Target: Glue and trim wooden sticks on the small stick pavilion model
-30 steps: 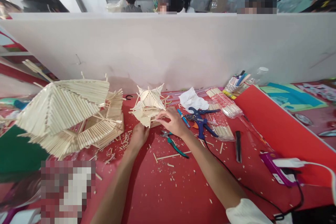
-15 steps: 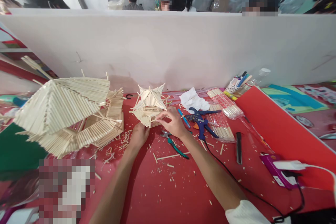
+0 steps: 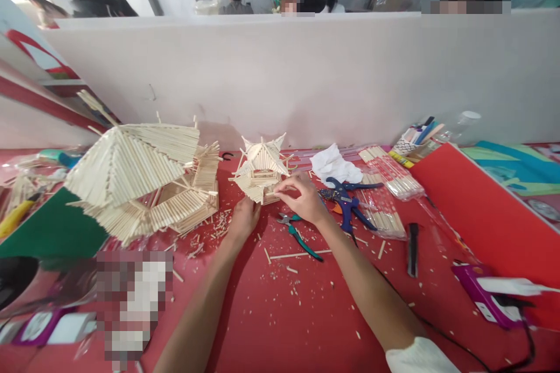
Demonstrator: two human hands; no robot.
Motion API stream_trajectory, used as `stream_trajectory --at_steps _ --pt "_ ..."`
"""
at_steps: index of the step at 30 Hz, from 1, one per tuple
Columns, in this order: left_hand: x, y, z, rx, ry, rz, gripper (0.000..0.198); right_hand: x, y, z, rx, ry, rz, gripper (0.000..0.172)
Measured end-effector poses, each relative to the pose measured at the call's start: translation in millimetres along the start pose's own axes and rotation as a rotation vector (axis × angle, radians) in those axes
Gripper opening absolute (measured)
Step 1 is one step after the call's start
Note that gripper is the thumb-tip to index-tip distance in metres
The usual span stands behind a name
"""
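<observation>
A small pavilion model (image 3: 261, 158) made of thin wooden sticks, with upturned roof corners, stands on the red table. My left hand (image 3: 244, 220) grips its lower front edge from below; the fingertips are partly hidden by the model. At the model's front right, my right hand (image 3: 303, 197) has thumb and forefinger pinched together by the lower eave. Whatever is between those fingertips is too small to make out. Just below the right hand lie green-handled cutting pliers (image 3: 300, 238), and a blue glue gun (image 3: 347, 204) rests to its right.
A larger stick pavilion (image 3: 131, 169) stands at left beside a green board (image 3: 52, 227). Bagged sticks (image 3: 391, 172), white tissue (image 3: 335, 164), a black-handled tool (image 3: 412, 249) and a purple power strip (image 3: 490, 294) lie at right. Stick scraps litter the table. A white partition (image 3: 280, 76) rises behind.
The head view has turned a little to the left, so everything appears further right. Both hands keep the same places at the small model.
</observation>
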State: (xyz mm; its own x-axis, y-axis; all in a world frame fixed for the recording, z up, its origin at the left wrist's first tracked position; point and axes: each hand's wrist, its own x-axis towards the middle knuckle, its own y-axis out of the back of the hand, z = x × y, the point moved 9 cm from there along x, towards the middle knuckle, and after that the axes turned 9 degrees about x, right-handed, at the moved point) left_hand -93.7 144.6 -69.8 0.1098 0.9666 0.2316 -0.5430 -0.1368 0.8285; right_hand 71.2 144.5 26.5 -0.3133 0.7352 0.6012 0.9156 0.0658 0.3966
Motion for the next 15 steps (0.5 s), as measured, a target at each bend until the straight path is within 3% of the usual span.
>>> stream_trajectory --at_steps 4,9,12,15 --pt "-1.4 22.6 -0.5 0.023 0.002 -0.047 0.026 4.9 13.5 -9.8 0.052 -0.004 -0.132 0.003" --pt "-22.8 59.6 -15.3 -0.011 0.013 -0.091 0.036 -7.3 25.6 -1.1 0.121 -0.201 -0.489 0.006" --pt "-47.6 61.4 -23.3 0.089 -0.005 -0.102 0.038 -19.7 30.9 13.6 0.077 -0.286 -0.597 0.011" --pt "-70.0 49.8 -14.9 0.159 -0.145 -0.136 0.031 -27.7 22.5 26.3 -0.018 -0.279 -0.666 0.014"
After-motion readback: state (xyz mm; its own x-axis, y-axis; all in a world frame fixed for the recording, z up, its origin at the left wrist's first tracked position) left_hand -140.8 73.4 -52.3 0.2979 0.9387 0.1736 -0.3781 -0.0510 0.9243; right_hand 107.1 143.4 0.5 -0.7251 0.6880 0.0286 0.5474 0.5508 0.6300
